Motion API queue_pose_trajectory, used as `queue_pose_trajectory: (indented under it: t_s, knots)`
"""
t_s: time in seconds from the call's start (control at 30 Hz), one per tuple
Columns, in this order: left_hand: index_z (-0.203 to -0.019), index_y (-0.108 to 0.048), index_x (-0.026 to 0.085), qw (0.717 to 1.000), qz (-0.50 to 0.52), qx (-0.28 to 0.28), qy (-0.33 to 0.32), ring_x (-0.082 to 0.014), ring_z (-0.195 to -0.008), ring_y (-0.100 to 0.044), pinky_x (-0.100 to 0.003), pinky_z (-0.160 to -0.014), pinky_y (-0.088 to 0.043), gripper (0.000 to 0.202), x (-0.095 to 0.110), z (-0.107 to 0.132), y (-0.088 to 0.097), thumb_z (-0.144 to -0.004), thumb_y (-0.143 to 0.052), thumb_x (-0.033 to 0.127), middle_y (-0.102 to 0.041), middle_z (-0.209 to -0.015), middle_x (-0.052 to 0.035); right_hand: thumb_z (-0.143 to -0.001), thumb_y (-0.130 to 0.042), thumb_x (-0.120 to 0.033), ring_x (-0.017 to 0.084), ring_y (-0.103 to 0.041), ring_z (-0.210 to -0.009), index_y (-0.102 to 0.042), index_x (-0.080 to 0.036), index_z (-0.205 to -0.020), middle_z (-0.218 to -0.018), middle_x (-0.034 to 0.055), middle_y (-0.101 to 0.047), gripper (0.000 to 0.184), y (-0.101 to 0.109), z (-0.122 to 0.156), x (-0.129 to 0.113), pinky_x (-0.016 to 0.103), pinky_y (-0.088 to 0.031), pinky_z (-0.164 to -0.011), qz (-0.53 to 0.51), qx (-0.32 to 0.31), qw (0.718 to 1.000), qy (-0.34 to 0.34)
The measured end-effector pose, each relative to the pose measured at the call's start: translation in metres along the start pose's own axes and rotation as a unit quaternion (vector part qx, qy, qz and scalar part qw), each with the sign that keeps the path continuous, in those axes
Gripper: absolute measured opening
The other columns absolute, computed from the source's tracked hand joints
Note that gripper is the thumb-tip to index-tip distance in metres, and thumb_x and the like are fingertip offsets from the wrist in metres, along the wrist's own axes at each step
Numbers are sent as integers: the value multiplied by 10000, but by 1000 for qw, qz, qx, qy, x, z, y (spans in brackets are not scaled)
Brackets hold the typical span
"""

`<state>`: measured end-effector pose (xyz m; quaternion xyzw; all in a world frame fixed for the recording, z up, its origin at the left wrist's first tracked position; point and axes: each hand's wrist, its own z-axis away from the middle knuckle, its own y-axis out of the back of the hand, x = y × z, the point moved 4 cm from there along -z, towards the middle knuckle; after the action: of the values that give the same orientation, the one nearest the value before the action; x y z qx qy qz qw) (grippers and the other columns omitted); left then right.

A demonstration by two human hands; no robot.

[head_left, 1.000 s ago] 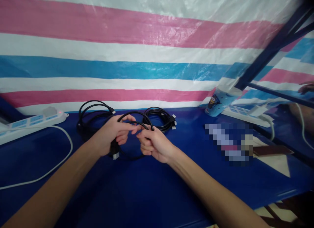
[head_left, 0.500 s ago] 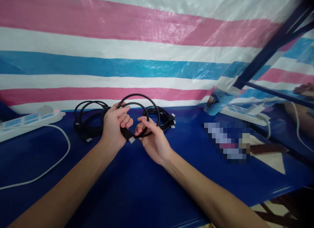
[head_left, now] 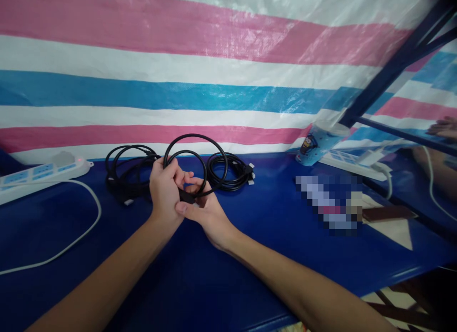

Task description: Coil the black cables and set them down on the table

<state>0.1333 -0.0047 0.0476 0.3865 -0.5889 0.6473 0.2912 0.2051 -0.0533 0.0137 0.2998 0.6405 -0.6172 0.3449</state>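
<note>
A black cable (head_left: 195,135) is bent into loops that stand up above my two hands, which meet near the middle of the table. My left hand (head_left: 166,189) is closed round the left side of the loops. Close against it, my right hand (head_left: 209,210) grips the cable's lower right part, its thumb reaching across to the left palm. The dark plug of this cable is partly hidden between the fingers. Behind the left hand lies one loosely coiled black cable (head_left: 114,172) with a silver-tipped plug. A second coiled black cable (head_left: 232,183) rests to the right of the hands.
White power strips lie at left (head_left: 43,175) and right (head_left: 353,163), a white cord (head_left: 96,203) curving from the left. A blue cup (head_left: 317,144) stands near a dark metal frame (head_left: 374,84). Pixelated and brown items lie right; another person's hand (head_left: 442,127) shows at the far right.
My right hand has shifted left and closed in on the cable's plug, its thumb now against my left hand. The loops have moved slightly left, uncovering more of the right-hand coil.
</note>
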Motion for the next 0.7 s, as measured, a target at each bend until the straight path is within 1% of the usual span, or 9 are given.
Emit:
queue_pose_trajectory:
  t_s: [0.07, 0.13, 0.23, 0.3, 0.37, 0.47, 0.53, 0.63, 0.7]
  knots:
    - [-721, -435, 179, 1000, -4, -7, 18, -75, -457, -499, -181, -542, -466, 114, -1, -2, 0, -807, -511, 174, -417, -436, 68, -521, -810, -176, 83, -553, -913, -467, -181, -1014, -1013, 0, -561, 601, -2, 0, -1, 219, -456, -822, 7, -12, 1000, -1]
    - [-819, -488, 185, 999, 0, -29, 46, -104, -543, -575, -194, -564, -483, 11, -2, 0, -2, -830, -489, 187, -525, -505, 37, -567, -782, -196, 83, -560, -924, -473, -174, -986, -1018, 11, -576, 521, -2, 0, -3, 223, -458, -851, 15, -4, 1000, 13]
    - [-961, -516, 197, 994, 14, -66, 87, -127, -637, -632, -241, -636, -524, 119, -5, 6, -5, -867, -463, 248, -654, -691, -22, -653, -724, -239, 62, -546, -935, -492, -160, -902, -971, 0, -571, 350, 1, -2, -6, 196, -430, -903, 27, 42, 997, 50]
    - [-970, -521, 204, 990, 19, -80, 111, -125, -678, -645, -256, -668, -535, 137, -9, 12, -5, -879, -453, 282, -682, -812, -39, -685, -696, -266, 57, -540, -911, -503, -155, -866, -919, -7, -567, 287, 4, -3, -8, 189, -424, -895, 31, 70, 994, 72]
    - [-971, -528, 208, 987, 18, -84, 136, -119, -713, -649, -243, -662, -531, 138, -14, 18, -4, -879, -457, 283, -682, -870, -34, -701, -679, -285, 60, -543, -899, -513, -152, -855, -897, -9, -571, 263, 6, -3, -10, 193, -426, -883, 29, 87, 992, 86]
    - [-918, -557, 180, 981, 10, -94, 167, -88, -718, -628, -191, -644, -506, 99, -20, 22, -3, -834, -526, 222, -658, -838, -9, -701, -655, -273, 62, -564, -886, -495, -151, -841, -889, -14, -585, 245, 9, -4, -16, 201, -437, -875, 10, 99, 991, 89]
    - [-839, -579, 146, 978, 5, -107, 177, -59, -731, -609, -152, -665, -493, 52, -17, 22, -2, -792, -566, 165, -637, -809, 3, -684, -622, -230, 59, -584, -828, -484, -146, -830, -820, -21, -590, 218, 9, -4, -21, 200, -449, -846, -1, 99, 992, 79]
    - [-788, -598, 121, 973, -8, -130, 193, -58, -708, -599, -146, -661, -494, 46, -2, 16, 0, -771, -565, 149, -597, -712, 7, -646, -542, -170, 69, -607, -731, -479, -149, -857, -648, -44, -557, 221, 9, -5, -30, 201, -463, -787, -3, 83, 994, 66]
    - [-749, -595, 117, 964, -25, -157, 212, -59, -565, -543, -171, -587, -491, 64, 11, 12, 0, -767, -566, 172, -485, -547, 30, -640, -493, -161, 69, -581, -598, -470, -164, -894, -519, -76, -475, 255, 9, -5, -36, 214, -475, -730, 5, 64, 996, 58]
